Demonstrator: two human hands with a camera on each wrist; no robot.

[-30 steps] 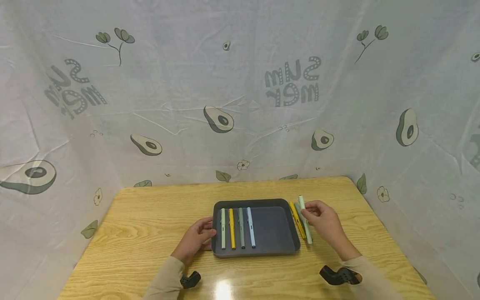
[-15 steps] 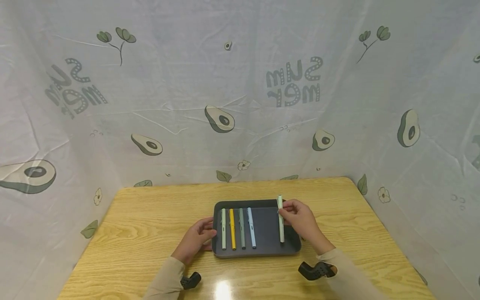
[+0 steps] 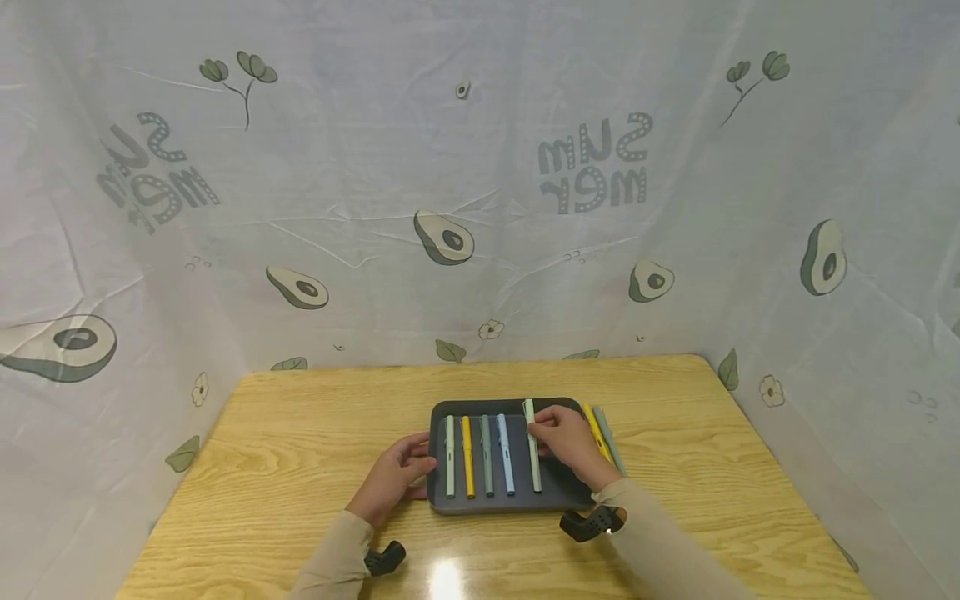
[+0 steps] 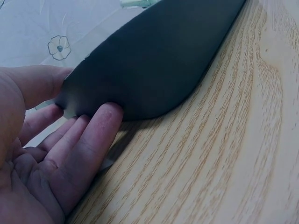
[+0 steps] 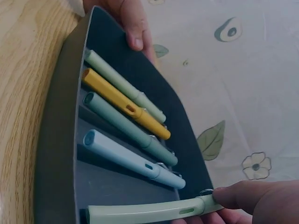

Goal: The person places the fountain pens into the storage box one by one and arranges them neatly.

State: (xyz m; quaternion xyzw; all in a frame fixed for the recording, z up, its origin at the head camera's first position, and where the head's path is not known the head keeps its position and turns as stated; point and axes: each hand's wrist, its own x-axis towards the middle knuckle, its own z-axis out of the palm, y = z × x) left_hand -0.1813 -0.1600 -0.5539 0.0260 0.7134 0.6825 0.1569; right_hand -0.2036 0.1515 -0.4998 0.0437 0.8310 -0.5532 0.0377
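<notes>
A dark grey tray (image 3: 551, 497) stands on the table. My left hand (image 3: 392, 479) grips its left wall, with a fingertip (image 4: 107, 116) against the outside in the left wrist view. My right hand (image 3: 567, 439) pinches a pale green pen (image 3: 533, 458) by its capped upper part, over the tray's right half. To its left several pens lie side by side in the tray: a light green pen (image 3: 450, 467), a yellow pen (image 3: 468, 467), a dark green pen (image 3: 487, 467) and a light blue pen (image 3: 507, 467). Their clips point away from me.
Outside the tray's right wall, another yellow pen (image 3: 596, 427) and a grey-green pen (image 3: 609, 440) lie on the wooden table (image 3: 315, 433). A printed curtain (image 3: 360, 167) hangs behind and at both sides.
My right hand has carried the pale green pen leftward, from beside the other two pens outside the tray to over the tray. My left hand keeps its hold on the tray.
</notes>
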